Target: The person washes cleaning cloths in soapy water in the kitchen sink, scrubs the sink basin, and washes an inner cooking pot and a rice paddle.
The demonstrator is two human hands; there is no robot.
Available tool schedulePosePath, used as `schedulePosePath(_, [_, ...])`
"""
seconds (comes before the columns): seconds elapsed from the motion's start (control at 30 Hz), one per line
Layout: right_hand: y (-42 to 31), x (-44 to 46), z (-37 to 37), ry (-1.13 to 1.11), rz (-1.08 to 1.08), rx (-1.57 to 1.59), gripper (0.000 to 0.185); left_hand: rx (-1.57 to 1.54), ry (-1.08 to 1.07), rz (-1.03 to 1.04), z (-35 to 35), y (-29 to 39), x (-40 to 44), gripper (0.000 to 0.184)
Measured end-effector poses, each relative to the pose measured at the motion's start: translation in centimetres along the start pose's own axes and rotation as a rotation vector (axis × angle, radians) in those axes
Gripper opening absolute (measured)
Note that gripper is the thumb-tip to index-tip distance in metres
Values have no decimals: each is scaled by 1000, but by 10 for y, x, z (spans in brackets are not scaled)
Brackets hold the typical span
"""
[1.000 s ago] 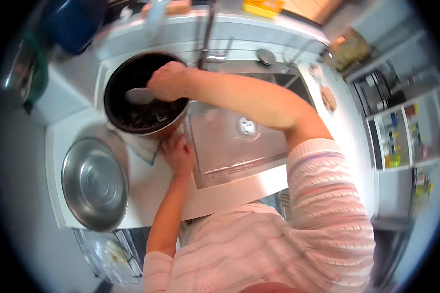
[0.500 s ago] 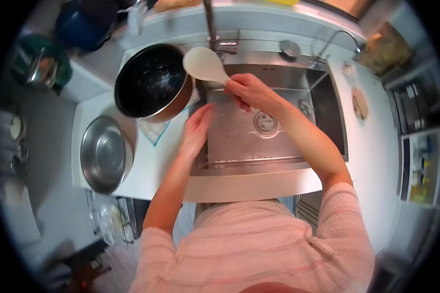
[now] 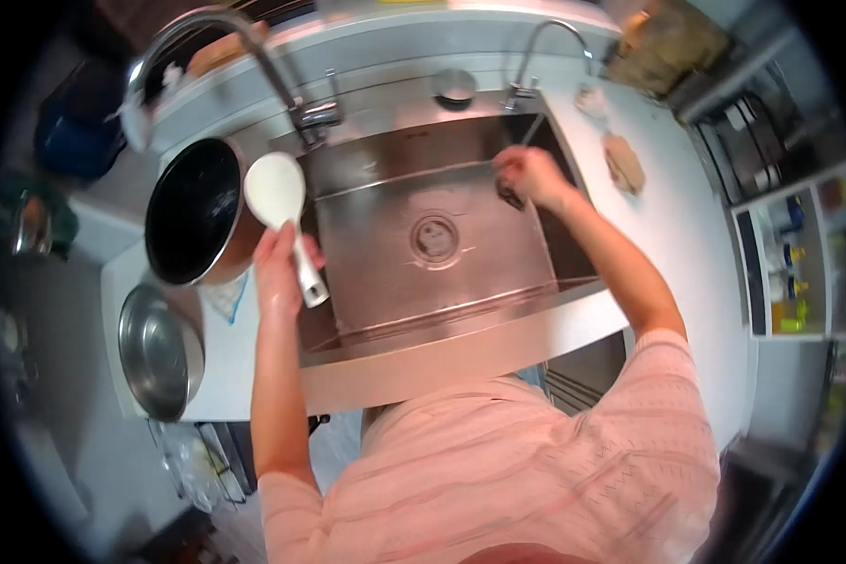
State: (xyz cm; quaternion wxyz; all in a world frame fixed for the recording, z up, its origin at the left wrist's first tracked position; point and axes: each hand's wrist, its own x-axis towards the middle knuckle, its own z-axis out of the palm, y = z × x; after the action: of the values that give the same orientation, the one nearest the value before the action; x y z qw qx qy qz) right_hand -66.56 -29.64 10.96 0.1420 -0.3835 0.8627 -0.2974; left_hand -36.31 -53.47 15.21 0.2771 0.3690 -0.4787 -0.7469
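My left hand [image 3: 277, 268] is closed around the handle of a white rice paddle [image 3: 276, 188], its rounded head up, over the left edge of the sink [image 3: 376, 273]. My right hand [image 3: 533, 177] is at the right side of the sink, fingers closed on a small dark scrubber [image 3: 509, 194], partly hidden and blurred. A dark-lined rice cooker pot [image 3: 194, 209] stands left of the paddle, tilted in view. Below it sits a steel bowl [image 3: 160, 352].
A large faucet [image 3: 315, 115] rises behind the sink, and a thinner tap [image 3: 526, 89] stands to its right. A round metal lid [image 3: 454, 86] lies on the back ledge. A cloth [image 3: 224, 299] is under the pot. A brown item [image 3: 623, 164] rests on the right counter.
The rice paddle has passed from my right hand to my left. My right hand has moved to the sink's right side and taken hold of the scrubber. The camera view has shifted.
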Motion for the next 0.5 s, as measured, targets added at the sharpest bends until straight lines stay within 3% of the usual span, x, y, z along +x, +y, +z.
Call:
schedulePosePath(0.03, [56,-1,-27,272,-27,-120,25,34,-77,-17,-4,-5,-3,17])
schedulePosePath(0.07, [84,-3,-64,313,356,48,28,68,-134,-24,-10,-6,-4,15])
schedulePosePath(0.1, [130,-7,-86,544,145,-420,30,96,-136,-43,-10,-7,-6,15])
schedulePosePath(0.17, [182,-26,-109,825,371,-695,29,144,-137,-73,-5,-5,-12,15])
schedulePosePath(0.27, [198,-60,-124,495,601,-507,26,153,-179,-91,-2,-7,-12,15])
schedulePosePath(0.3, [196,-60,-126,478,610,-448,23,164,-192,-76,-1,-5,-13,16])
schedulePosePath(0.5, [209,-65,-169,734,410,106,20,223,-173,-93,-11,-2,-12,16])
